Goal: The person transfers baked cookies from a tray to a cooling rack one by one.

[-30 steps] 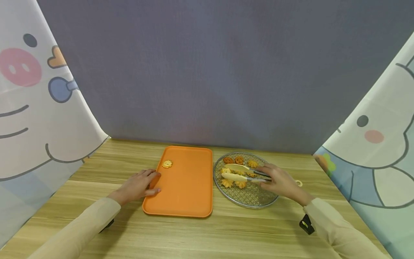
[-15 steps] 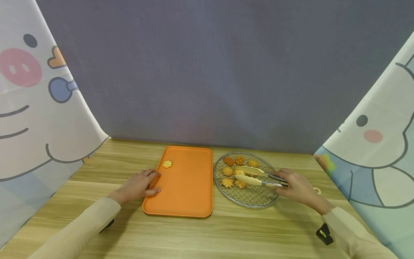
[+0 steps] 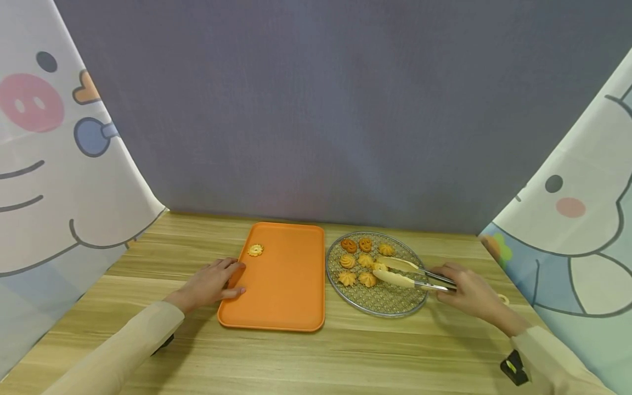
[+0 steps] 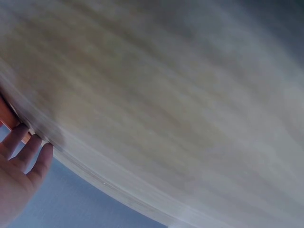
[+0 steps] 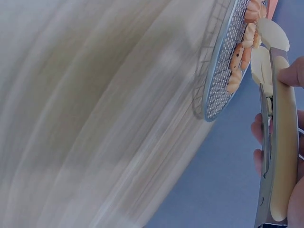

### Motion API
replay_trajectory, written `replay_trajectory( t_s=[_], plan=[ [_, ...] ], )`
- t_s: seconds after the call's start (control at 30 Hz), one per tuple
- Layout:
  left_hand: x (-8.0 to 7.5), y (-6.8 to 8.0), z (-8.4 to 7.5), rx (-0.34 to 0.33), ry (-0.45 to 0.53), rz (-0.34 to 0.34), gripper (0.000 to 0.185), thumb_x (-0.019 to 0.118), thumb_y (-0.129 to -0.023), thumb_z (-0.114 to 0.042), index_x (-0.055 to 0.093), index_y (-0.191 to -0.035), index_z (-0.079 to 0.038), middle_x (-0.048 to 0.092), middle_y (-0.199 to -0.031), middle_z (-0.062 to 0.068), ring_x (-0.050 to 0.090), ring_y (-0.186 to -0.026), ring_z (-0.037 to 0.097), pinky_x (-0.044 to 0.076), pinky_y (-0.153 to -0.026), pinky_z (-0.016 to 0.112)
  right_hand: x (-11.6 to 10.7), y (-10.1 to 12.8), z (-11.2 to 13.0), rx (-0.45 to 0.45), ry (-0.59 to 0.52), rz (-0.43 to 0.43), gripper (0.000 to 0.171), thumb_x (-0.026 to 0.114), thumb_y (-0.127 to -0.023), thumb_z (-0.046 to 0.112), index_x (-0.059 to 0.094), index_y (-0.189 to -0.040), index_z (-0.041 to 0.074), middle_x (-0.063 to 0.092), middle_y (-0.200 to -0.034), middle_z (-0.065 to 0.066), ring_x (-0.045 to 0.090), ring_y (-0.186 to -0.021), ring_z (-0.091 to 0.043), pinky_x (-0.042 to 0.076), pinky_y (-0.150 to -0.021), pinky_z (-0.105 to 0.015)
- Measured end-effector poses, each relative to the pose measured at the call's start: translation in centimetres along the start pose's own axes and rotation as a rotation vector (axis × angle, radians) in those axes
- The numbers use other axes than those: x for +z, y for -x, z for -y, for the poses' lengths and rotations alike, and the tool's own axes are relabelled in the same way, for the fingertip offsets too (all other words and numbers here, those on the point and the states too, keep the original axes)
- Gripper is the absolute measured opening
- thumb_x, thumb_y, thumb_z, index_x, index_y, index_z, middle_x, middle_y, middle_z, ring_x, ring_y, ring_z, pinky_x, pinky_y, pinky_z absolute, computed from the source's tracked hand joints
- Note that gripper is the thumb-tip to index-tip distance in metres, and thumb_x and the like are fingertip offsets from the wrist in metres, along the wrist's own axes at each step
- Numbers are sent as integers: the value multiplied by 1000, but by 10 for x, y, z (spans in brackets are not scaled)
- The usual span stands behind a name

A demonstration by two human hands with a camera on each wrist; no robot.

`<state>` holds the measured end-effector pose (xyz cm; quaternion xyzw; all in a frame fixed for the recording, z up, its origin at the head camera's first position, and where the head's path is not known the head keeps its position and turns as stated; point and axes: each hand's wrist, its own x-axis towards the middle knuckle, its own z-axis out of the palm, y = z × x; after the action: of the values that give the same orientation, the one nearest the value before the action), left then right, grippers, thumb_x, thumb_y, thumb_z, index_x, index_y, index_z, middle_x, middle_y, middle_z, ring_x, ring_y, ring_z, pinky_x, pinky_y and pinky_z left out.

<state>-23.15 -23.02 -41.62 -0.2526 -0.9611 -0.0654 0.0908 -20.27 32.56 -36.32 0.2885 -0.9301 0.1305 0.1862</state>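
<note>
My right hand (image 3: 466, 293) grips the tongs (image 3: 410, 273), their long axis pointing left over the rack (image 3: 380, 304) toward its cookies (image 3: 366, 270). My left hand (image 3: 212, 282) rests flat on the tray's (image 3: 286, 291) left edge.

Staged recording booth: wooden table (image 3: 345, 356), grey backdrop (image 3: 321, 109), cartoon curtains (image 3: 44, 164) at sides
</note>
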Motion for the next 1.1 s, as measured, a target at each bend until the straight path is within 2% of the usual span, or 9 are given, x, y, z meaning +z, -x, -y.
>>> replay_trajectory(
  t_s=[0.3, 0.53, 1.1],
  plan=[
    [-1, -1, -1, 4, 0, -7, 61, 58, -83, -50, 54, -123, -4, 53, -124, 20, 51, -112, 41, 43, -86, 58, -1, 11, -5, 5, 15, -33, 42, 78, -63, 9, 65, -103, 5, 61, -83, 2, 35, -56, 9, 30, -45, -16],
    [-1, 0, 0, 2, 6, -4, 61, 58, -83, -50, 54, -123, -5, 52, -124, 20, 51, -112, 41, 42, -87, 59, 2, 18, -7, -25, 28, -70, 42, 78, -59, 9, 67, -100, 4, 58, -77, 4, 31, -54, 10, 29, -44, -15],
    [0, 0, 0, -2, 5, 1, 60, 58, -84, -50, 54, -124, -5, 52, -125, 20, 50, -113, 41, 42, -86, 58, 4, 22, -8, -1, 1, -56, 42, 79, -60, 8, 66, -100, 3, 61, -80, 1, 32, -53, 10, 30, -44, -16]
  ],
)
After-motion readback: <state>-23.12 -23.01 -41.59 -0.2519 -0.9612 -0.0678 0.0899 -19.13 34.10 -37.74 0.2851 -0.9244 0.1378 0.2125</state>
